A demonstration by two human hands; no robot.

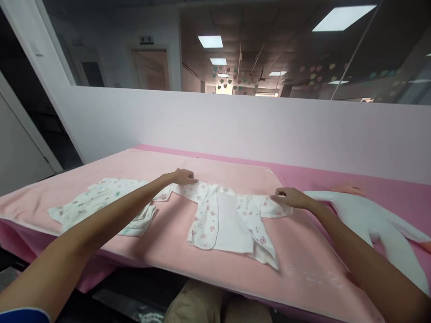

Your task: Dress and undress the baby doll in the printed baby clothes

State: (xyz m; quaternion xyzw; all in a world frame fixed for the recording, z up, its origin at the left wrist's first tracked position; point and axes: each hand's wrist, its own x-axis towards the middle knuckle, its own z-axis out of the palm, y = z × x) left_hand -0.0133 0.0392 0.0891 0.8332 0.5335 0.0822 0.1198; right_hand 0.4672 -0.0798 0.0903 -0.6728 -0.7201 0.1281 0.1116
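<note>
A small white baby jacket (232, 224) with a pink print lies spread on the pink cloth, its front panels parted and the plain white inside showing. My left hand (184, 176) has its fingers closed at the top of the sleeve on the left. At the opposite sleeve, my right hand (288, 197) pinches the upper edge near the cuff. Both sleeves stretch out sideways between the hands. Beneath and beyond my left forearm rests a pile of printed white baby clothes (101, 199), partly hidden by the arm.
A pink cloth (161, 264) covers the table, with a darker pink one (313, 175) under it at the back and right. On the right lies a plain white baby garment (357, 213), partly behind my right arm. A white wall (235, 125) with a window rises behind the table.
</note>
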